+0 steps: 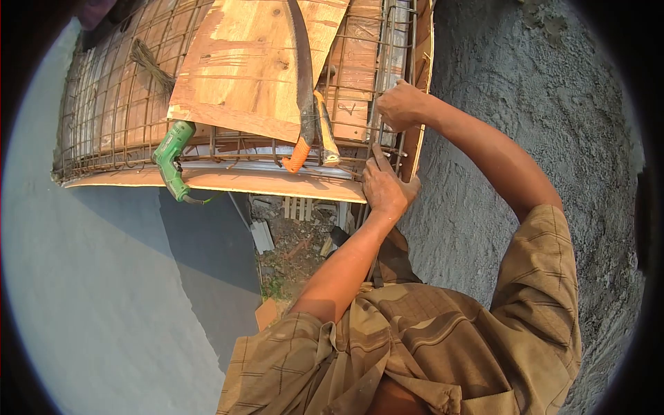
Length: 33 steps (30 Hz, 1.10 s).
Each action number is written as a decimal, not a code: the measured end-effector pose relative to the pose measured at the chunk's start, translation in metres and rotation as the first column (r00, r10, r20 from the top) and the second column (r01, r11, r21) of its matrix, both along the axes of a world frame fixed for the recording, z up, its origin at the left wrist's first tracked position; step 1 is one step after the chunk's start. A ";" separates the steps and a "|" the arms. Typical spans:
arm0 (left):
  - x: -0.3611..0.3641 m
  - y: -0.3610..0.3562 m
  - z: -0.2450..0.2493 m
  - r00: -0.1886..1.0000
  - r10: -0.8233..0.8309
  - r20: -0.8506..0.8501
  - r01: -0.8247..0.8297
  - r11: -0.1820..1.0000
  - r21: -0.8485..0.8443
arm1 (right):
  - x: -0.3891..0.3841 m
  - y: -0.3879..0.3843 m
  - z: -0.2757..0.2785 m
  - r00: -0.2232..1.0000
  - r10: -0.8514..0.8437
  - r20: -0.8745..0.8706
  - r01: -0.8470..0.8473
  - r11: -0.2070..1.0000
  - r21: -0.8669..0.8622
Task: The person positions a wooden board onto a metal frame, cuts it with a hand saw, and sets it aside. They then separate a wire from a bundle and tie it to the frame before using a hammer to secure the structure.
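My left hand point(387, 188) is at the near right corner of a plywood form, its fingers closed over the rebar point(391, 142) there. Farther up the same side, my right hand point(403, 106) is in a fist above the bars. What sits inside that fist is hidden. To the left, a curved saw point(304, 83) with an orange handle lies on a loose plywood sheet point(242, 69). Beside it is a hammer-like tool point(325, 131) with a yellow and black handle. A green power drill point(171, 159) rests on the form's front edge, its cord hanging down.
A rebar grid point(104, 117) spans the form, with a bundle of tie wire point(150, 63) on it. Rough grey plaster covers the wall point(498, 173) on my right. Far below the front edge lies ground with rubble point(294, 249) and a small pallet point(298, 208).
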State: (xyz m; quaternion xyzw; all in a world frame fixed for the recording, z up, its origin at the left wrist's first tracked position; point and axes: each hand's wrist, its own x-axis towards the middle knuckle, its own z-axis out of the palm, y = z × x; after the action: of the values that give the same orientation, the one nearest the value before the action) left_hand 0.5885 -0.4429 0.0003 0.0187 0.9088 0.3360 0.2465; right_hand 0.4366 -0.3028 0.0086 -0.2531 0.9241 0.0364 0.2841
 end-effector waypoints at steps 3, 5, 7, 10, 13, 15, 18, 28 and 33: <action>0.001 0.000 -0.003 1.000 -0.004 -0.016 0.004 1.000 -0.007 | 0.003 0.003 0.017 0.962 0.190 -0.196 -0.199 0.980 -0.029; 0.002 0.000 -0.006 1.000 -0.002 -0.016 0.002 1.000 -0.008 | -0.001 0.012 0.013 0.950 0.246 -0.192 -0.271 0.956 -0.115; 0.001 0.002 -0.007 1.000 -0.004 -0.026 0.003 1.000 -0.023 | -0.002 0.014 0.009 0.966 0.208 -0.153 -0.228 0.965 -0.128; 0.000 0.002 -0.006 0.999 -0.021 -0.031 0.018 0.997 -0.072 | 0.009 0.004 0.008 0.992 0.082 -0.101 -0.084 0.996 -0.016; 0.002 0.001 -0.004 0.999 -0.037 -0.019 0.035 0.995 -0.089 | -0.004 0.012 0.017 0.970 0.197 -0.140 -0.215 0.969 -0.122; 0.002 0.001 -0.005 0.999 -0.033 -0.033 0.030 0.997 -0.074 | -0.007 0.022 0.014 0.996 0.089 0.014 -0.082 0.959 -0.273; 0.002 0.000 -0.002 0.999 -0.036 -0.029 0.034 0.997 -0.074 | -0.003 0.019 0.024 0.979 -0.113 0.171 0.160 0.942 -0.294; -0.001 0.001 -0.005 1.000 -0.029 -0.007 0.028 0.995 -0.097 | 0.031 0.033 0.059 0.970 -0.192 0.146 0.192 0.981 0.017; 0.000 0.001 -0.003 0.998 -0.044 0.039 0.048 0.993 -0.106 | 0.044 0.007 0.123 0.909 -0.251 0.332 0.332 0.918 -0.218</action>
State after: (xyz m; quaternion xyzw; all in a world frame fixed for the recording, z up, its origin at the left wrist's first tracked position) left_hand 0.5883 -0.4418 -0.0031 0.0201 0.9203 0.2814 0.2712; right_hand 0.4809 -0.2954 0.1316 -0.1498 0.8945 -0.1714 0.3847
